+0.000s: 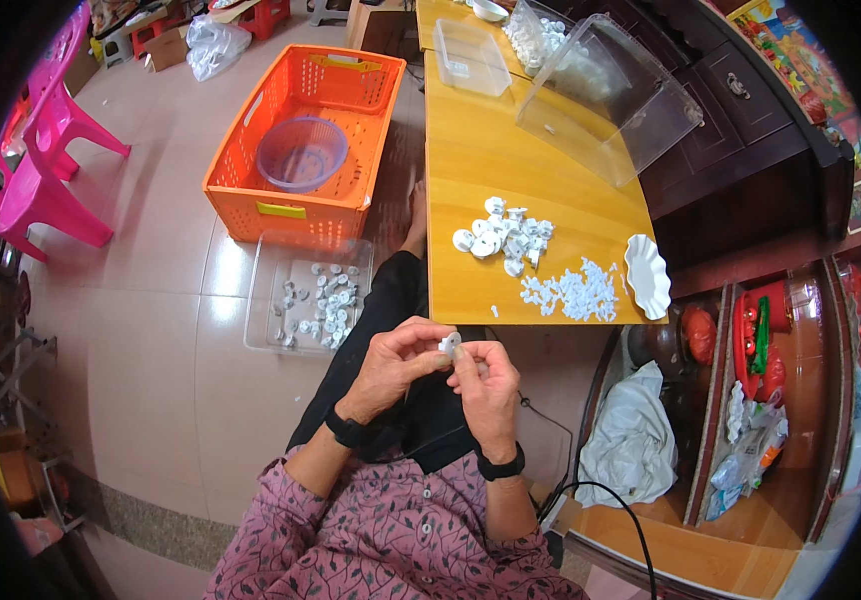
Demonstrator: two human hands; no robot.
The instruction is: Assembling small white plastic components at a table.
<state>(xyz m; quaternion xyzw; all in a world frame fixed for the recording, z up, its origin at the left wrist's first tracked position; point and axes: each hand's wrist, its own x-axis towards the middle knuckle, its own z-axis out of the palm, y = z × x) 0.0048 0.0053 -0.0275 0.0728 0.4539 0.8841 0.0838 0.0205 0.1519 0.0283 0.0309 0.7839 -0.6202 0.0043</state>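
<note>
Above my lap, a small round white plastic part is pinched between both hands. My left hand grips it from the left with thumb and fingers. From the right, my right hand holds it with thumb and forefinger, the other fingers curled. Just beyond my hands, on the yellow wooden table, lies a pile of similar white round parts. Beside it spreads a heap of tiny white pieces. Down to the left, a clear plastic bin on the floor holds several more white parts.
An orange crate with a translucent purple basin stands on the floor. A scalloped white dish sits at the table's right edge. Clear containers lie at the far end. Pink chairs stand left; a cable runs at lower right.
</note>
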